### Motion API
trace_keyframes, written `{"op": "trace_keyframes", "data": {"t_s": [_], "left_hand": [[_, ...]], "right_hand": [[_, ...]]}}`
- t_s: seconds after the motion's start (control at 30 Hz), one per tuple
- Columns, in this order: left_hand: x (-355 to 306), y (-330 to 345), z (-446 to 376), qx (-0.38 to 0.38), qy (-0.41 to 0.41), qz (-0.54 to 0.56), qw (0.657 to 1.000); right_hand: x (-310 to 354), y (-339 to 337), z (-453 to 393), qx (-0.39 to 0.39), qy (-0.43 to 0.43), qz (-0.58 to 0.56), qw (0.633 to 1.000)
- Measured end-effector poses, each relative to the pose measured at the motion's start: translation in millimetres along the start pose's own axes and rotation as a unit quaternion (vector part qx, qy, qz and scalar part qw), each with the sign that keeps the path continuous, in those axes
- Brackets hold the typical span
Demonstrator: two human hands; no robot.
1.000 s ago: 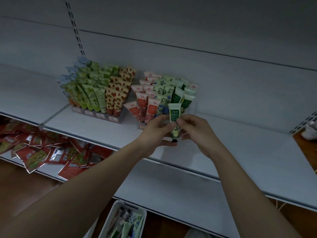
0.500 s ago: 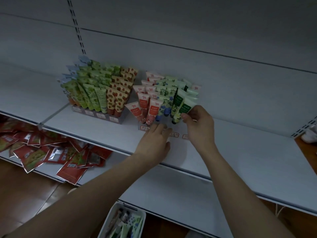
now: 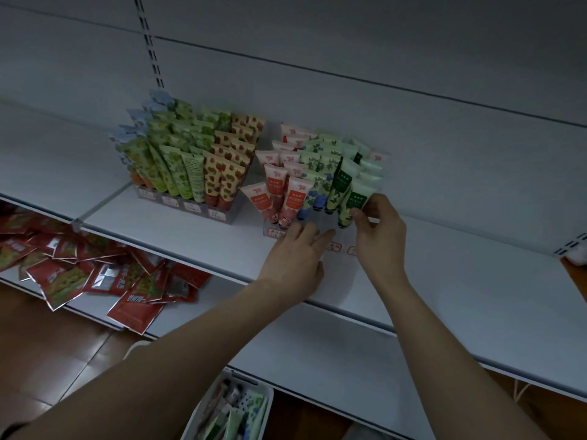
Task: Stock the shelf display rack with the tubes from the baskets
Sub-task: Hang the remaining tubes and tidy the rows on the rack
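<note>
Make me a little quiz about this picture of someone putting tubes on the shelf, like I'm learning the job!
1. True or false: the right hand pinches a green tube at the front of the clear display rack.
2. Which tubes fill the left side of that rack? A) red and white B) purple C) black
3. Fill in: the white basket with more tubes sits ____ the shelf, at the bottom of the picture.

Key
1. True. Its fingertips grip the tube.
2. A. The red-and-white tubes stand there.
3. Below. The left hand rests open at the rack's front.
</note>
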State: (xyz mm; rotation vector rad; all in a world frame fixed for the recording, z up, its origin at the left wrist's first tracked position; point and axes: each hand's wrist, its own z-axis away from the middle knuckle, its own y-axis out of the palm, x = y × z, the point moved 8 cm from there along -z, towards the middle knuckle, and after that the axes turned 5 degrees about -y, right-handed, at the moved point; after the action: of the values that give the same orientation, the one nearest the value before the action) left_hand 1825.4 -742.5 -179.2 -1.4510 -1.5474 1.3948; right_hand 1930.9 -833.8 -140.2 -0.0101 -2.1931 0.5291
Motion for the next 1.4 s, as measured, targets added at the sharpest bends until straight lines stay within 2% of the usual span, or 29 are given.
{"op": "trace_keyframes", "data": {"t_s": [0.17,0.6,0.87,1.07,1.2,1.33,1.4], "left_hand": [[-2,2,-3,0.010,-0.022,-0.036,0.999],[-5,6,-20,0.038,-0.140,-0.017,0.989],[-4,3,-24,0.052,-0.144,-0.020,0.988],[-3,3,-24,0.069,-0.136,-0.010,0.988],[0,2,-24,0.083,-0.138,0.015,0.987],[2,-12,-12,0.028,-0.123,0.097,0.987],[6,-24,1,-0.021,-0.110,0.109,0.988]], "right_hand": [[-3,6,-1,0.015,-0.011,0.015,1.000],[-9,9,-5,0.004,-0.015,0.056,0.998],[-9,13,-6,-0.014,-0.025,0.057,0.998],[-8,11,-6,0.001,-0.007,0.043,0.999],[-13,3,-5,0.007,0.058,-0.004,0.998],[-9,-8,13,-0.006,0.119,-0.032,0.992],[0,-20,22,-0.037,0.116,-0.024,0.992]]}}
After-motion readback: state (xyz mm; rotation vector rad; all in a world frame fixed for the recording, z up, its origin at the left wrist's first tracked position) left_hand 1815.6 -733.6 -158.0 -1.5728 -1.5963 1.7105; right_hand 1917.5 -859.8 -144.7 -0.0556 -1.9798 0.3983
